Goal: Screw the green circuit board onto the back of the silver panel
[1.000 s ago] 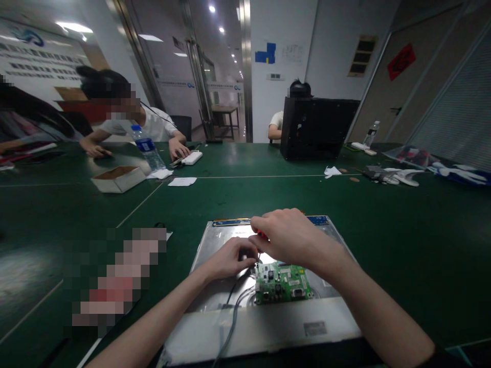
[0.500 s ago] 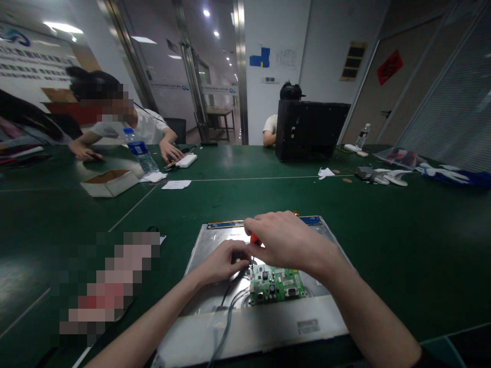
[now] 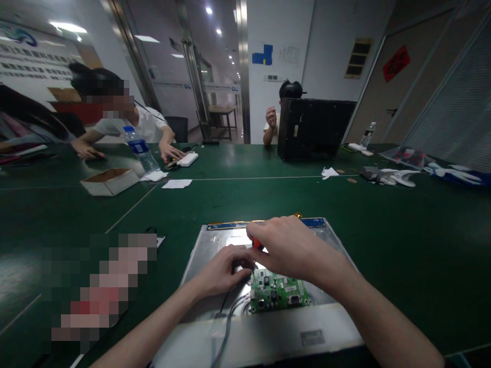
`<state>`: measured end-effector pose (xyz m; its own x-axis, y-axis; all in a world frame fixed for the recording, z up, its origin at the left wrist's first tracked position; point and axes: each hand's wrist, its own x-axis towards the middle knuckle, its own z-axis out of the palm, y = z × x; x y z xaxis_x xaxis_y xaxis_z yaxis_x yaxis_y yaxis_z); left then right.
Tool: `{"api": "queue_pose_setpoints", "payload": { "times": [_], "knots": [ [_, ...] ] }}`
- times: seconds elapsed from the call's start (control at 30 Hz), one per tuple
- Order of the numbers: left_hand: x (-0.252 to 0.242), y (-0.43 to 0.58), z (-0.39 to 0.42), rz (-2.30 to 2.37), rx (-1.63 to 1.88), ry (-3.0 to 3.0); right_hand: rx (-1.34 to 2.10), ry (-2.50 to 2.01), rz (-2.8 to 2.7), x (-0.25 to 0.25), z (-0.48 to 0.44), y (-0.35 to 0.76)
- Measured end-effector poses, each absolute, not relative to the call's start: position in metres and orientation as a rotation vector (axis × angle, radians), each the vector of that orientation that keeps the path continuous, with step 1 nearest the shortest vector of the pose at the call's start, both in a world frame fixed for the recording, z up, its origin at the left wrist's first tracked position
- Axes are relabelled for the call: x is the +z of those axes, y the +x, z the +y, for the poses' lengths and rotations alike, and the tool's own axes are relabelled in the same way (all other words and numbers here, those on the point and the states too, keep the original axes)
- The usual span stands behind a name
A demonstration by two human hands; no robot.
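Observation:
A silver metal panel [image 3: 330,240], the back of a screen, lies flat on the green table in front of me. A small green circuit board [image 3: 278,294] sits on it near the front edge, with grey cables [image 3: 230,319] running off its left side. My right hand [image 3: 291,245] is closed round a red-handled tool [image 3: 256,244] held upright at the board's upper left corner. My left hand [image 3: 224,268] is closed in a pinch beside the tool's tip, touching the panel; what it pinches is hidden.
A co-worker at the far left rests both hands on the table near a water bottle [image 3: 140,148], a cardboard box [image 3: 109,180] and papers. Another person sits behind a black case [image 3: 314,130]. White gloves and clutter [image 3: 395,176] lie far right.
My hands stay at the board's corner while the view shifts slightly. The person behind the black case has raised a hand.

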<state>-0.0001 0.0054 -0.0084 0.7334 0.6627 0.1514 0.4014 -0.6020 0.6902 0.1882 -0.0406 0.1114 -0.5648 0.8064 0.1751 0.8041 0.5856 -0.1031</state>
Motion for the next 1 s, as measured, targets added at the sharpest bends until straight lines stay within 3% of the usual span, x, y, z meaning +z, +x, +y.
{"api": "queue_pose_setpoints", "payload": {
  "times": [1.0],
  "knots": [
    [-0.0154,-0.0027,0.0094,0.780,0.461,2.159,-0.029,-1.307,-2.647,0.1106,-0.0357,0.1910]
  ]
}}
